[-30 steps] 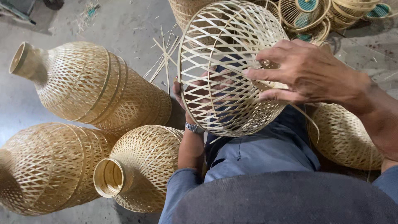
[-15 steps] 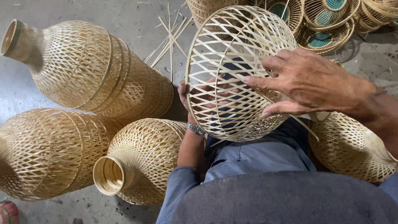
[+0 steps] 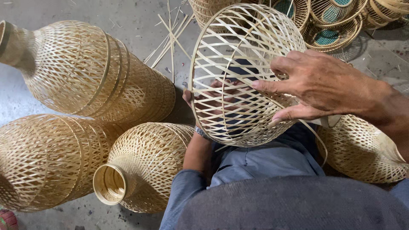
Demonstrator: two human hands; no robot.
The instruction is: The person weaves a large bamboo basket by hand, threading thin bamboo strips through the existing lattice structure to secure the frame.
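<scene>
Hands hold the woven basket (image 3: 243, 72): right hand (image 3: 315, 87) outside, left hand (image 3: 213, 100) inside; too tight a grip could snap strips.

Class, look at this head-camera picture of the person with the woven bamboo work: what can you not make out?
- Left hand: head view, mostly hidden behind the open-weave basket; its grip is unclear.
- Right hand: palm side hidden by its own back.
- Tall woven vessel: neck cut off by the left edge.
- Stacked baskets: cut off by the top edge.
</scene>
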